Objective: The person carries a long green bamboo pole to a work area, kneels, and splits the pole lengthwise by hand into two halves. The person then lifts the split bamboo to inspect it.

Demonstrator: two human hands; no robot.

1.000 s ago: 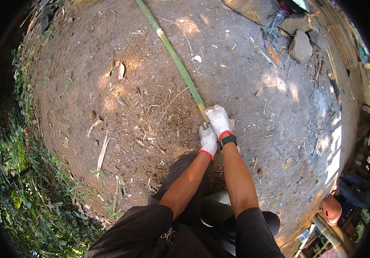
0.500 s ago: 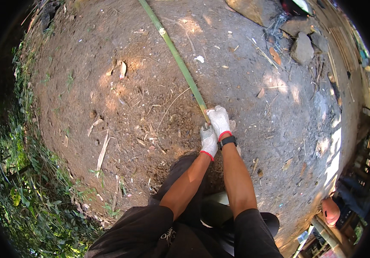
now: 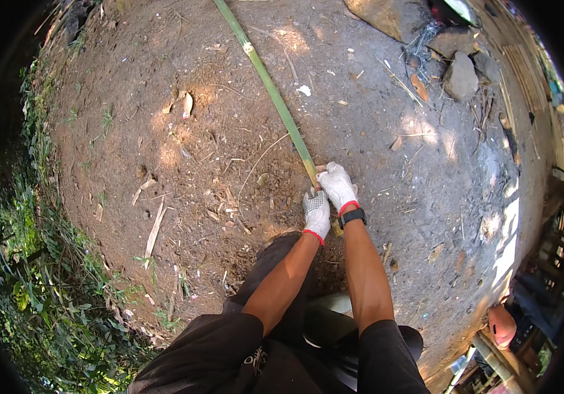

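Observation:
A long green bamboo strip [image 3: 272, 90] runs from the far edge of the view down to my hands, with a pale node partway along. Its near end turns yellowish where the gloves meet it. My left hand [image 3: 316, 209], in a white knit glove with grey dots and a red cuff, is closed around the strip from the left side. Just to its right and slightly farther, my right hand [image 3: 338, 184] in a matching glove grips the same end. A dark watch [image 3: 351, 218] circles my right wrist. The fingertips are partly hidden, and a small yellowish piece shows beneath that wrist.
Bare soil [image 3: 229, 125] is scattered with leaves and wood chips, including a pale splinter [image 3: 156, 233]. Green plants [image 3: 39, 289] line the left. Stones [image 3: 461, 77] and ash lie at the far right. A reddish rounded object [image 3: 502, 326] and bamboo poles are at lower right.
My right wrist and forearm have shifted slightly right, and the yellowish piece beneath the wrist now shows. The left hand has barely moved, and the bamboo strip lies almost as before.

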